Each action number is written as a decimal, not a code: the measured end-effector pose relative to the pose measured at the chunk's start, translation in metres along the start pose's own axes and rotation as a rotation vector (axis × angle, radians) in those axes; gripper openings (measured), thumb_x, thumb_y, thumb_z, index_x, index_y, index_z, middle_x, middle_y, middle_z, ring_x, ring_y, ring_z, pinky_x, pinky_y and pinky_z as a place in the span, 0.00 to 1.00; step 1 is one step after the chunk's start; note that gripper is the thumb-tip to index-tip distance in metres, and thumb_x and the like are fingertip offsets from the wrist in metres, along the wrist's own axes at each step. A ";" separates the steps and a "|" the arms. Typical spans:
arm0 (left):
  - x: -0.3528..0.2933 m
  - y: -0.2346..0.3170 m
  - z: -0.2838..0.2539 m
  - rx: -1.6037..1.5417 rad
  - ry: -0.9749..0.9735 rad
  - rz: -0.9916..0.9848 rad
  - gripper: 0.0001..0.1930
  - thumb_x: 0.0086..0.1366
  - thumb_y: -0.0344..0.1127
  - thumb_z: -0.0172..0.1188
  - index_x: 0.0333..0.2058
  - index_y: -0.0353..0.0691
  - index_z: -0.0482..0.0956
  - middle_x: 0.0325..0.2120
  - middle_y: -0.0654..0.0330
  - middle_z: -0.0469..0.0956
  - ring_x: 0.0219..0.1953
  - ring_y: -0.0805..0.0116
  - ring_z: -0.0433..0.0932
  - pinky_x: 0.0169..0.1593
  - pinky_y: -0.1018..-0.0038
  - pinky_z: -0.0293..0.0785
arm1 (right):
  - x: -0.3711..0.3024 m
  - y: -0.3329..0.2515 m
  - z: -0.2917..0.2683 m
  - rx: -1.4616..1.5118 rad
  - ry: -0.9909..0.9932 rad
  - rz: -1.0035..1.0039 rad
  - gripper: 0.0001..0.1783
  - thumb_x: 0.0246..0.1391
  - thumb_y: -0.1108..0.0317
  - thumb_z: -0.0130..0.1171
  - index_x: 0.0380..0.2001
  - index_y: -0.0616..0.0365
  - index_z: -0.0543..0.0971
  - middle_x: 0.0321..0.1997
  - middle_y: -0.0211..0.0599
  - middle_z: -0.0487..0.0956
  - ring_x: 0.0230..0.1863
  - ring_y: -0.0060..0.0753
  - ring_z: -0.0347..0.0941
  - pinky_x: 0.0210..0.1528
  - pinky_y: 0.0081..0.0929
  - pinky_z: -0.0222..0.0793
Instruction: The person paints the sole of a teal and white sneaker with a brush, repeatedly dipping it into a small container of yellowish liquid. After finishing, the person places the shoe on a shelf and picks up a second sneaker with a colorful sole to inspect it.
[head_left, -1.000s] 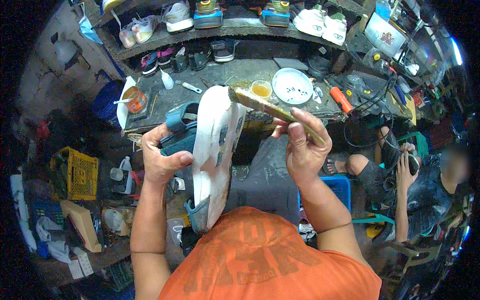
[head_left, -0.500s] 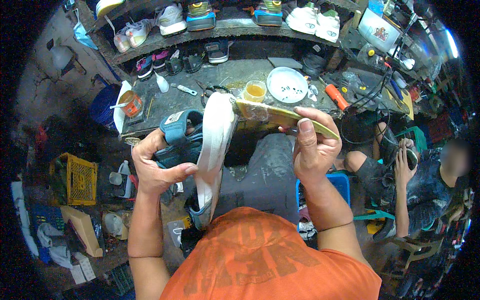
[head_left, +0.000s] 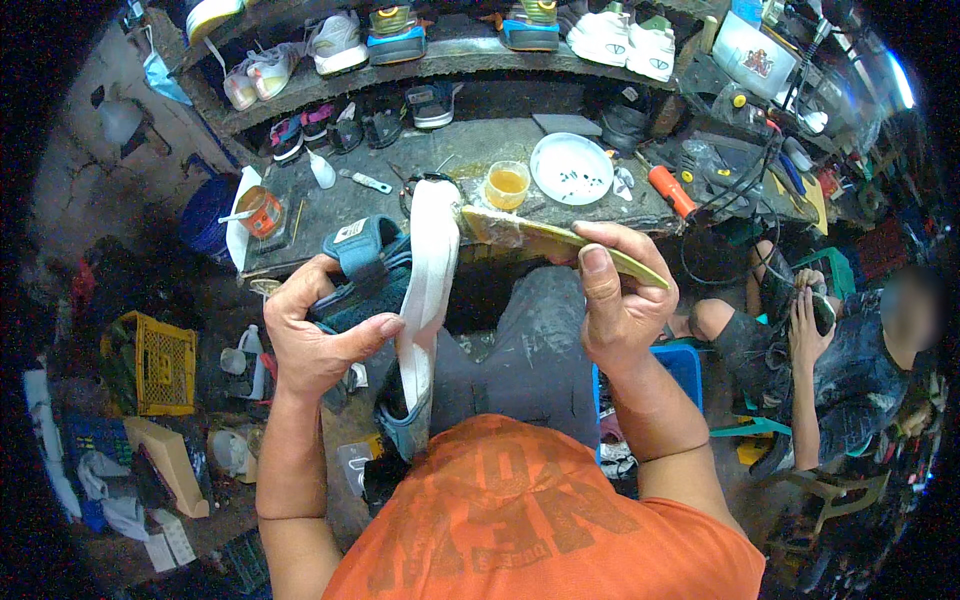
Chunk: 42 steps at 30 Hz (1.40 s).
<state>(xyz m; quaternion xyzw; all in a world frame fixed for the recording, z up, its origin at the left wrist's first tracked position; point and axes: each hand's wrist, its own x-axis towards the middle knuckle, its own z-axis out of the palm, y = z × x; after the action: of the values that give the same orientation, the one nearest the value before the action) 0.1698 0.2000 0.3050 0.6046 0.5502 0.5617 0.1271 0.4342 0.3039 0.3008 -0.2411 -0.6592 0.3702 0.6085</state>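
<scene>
One fabric-strapped sandal (head_left: 428,265), flat tool (head_left: 525,236)

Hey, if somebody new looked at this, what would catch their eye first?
Probably the bright orange shirt at the bottom centre, then the white-soled teal sandal above it, held up in the left hand. Just right of the sandal, the right hand grips a flat yellowish tool, its tip at the sole's upper end. Beyond, a cup of amber liquid stands on the dark workbench.

sandal (head_left: 430,262): turned more edge-on | yellow-green strip (head_left: 535,238): tilted closer to level
</scene>
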 end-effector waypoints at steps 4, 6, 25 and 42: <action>0.000 0.000 -0.003 0.024 0.004 -0.021 0.25 0.41 0.40 0.82 0.19 0.36 0.71 0.33 0.53 0.82 0.33 0.73 0.77 0.35 0.75 0.73 | 0.004 -0.005 -0.004 -0.032 -0.029 -0.011 0.11 0.61 0.66 0.64 0.43 0.60 0.83 0.41 0.37 0.83 0.41 0.26 0.78 0.45 0.23 0.72; 0.000 -0.001 -0.006 0.053 0.003 -0.013 0.25 0.41 0.41 0.83 0.18 0.36 0.70 0.33 0.53 0.82 0.32 0.73 0.77 0.35 0.75 0.73 | 0.009 -0.004 -0.005 -0.039 -0.047 -0.061 0.11 0.61 0.66 0.64 0.42 0.60 0.83 0.40 0.37 0.83 0.41 0.26 0.78 0.46 0.23 0.72; -0.002 0.004 -0.017 0.049 -0.130 0.026 0.28 0.38 0.41 0.83 0.17 0.39 0.65 0.38 0.47 0.84 0.36 0.69 0.80 0.38 0.74 0.75 | 0.038 0.003 -0.015 0.231 -0.157 0.089 0.15 0.68 0.59 0.55 0.43 0.62 0.80 0.43 0.33 0.79 0.46 0.24 0.73 0.51 0.23 0.67; -0.002 0.013 -0.016 -0.119 -0.104 -0.236 0.25 0.38 0.39 0.81 0.17 0.39 0.67 0.36 0.53 0.82 0.35 0.73 0.77 0.37 0.76 0.73 | 0.030 -0.001 -0.011 0.294 -0.176 0.041 0.17 0.67 0.58 0.56 0.44 0.63 0.79 0.44 0.35 0.80 0.46 0.25 0.75 0.52 0.24 0.68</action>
<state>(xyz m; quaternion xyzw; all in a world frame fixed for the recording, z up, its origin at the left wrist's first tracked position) 0.1646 0.1861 0.3192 0.5554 0.5759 0.5423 0.2565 0.4411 0.3283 0.3204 -0.1295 -0.6437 0.4948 0.5693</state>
